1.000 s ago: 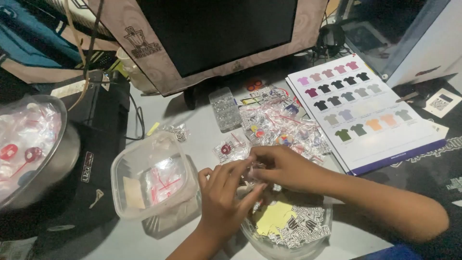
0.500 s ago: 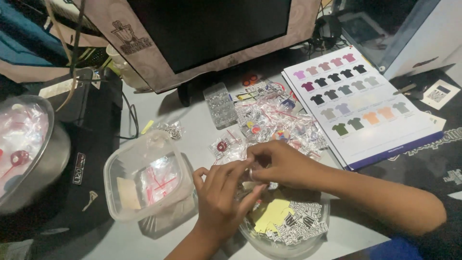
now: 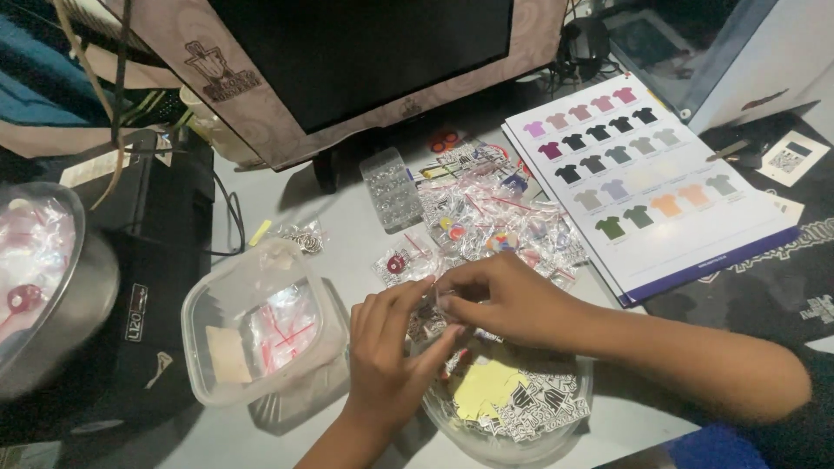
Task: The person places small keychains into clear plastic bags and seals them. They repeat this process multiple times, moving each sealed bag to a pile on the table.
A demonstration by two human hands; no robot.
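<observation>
Above a clear bowl (image 3: 512,434) of stickers: left hand (image 3: 391,365) and right hand (image 3: 504,300), fingertips together, pinching a small clear packet (image 3: 441,300).

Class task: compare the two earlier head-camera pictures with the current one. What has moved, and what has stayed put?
Little has changed. The left hand and right hand stay together over the round bowl, fingertips working a small clear packet. The square tub, packet pile and shirt colour chart have not moved.

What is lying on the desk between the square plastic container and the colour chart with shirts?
In the head view, small clear bags of badges cover that stretch between the container and the chart.
</observation>
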